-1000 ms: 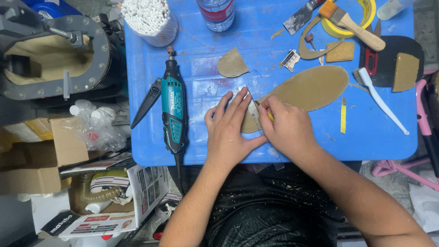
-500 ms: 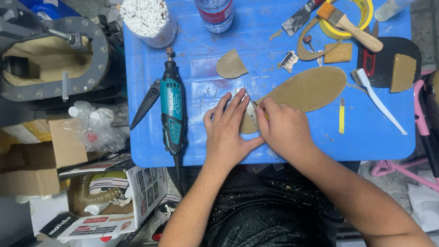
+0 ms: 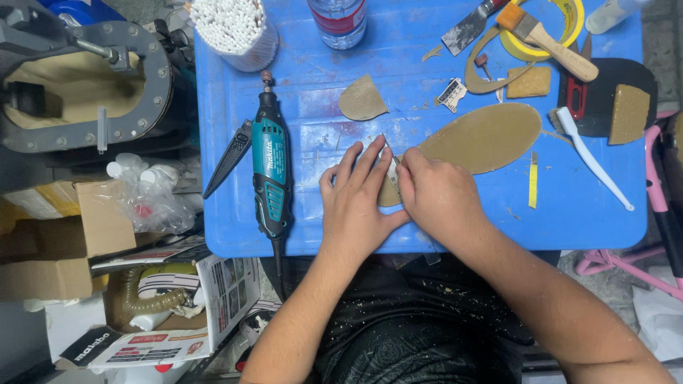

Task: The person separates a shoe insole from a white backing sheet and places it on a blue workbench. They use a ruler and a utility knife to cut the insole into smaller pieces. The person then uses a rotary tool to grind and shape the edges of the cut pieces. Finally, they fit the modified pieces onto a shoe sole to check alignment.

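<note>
Hands: the left hand [image 3: 359, 203] is laid flat with fingers spread on the near end of the tan insole [image 3: 478, 139]; the right hand [image 3: 435, 195] is closed beside it, touching, its fingers pressed together on something small that cannot be made out.
Change: over the last second both hands have been kept on the same end of the insole; only the left fingers have been shifted slightly, so the same fine work at that edge appears to be carried on.
Insole: laid flat on the blue table [image 3: 455, 220], its near-left end covered by the hands, its far end free to the right.
Left of hands: a teal rotary tool [image 3: 271, 174] is lying untouched, with a dark blade [image 3: 229, 158] just beside it.
Farther: a tan offcut [image 3: 361, 99], a white toothbrush [image 3: 590, 158], a wooden-handled brush [image 3: 546, 37], a yellow tape roll [image 3: 569, 21] and a cup of white sticks [image 3: 235, 28] are spread along the far edge.
</note>
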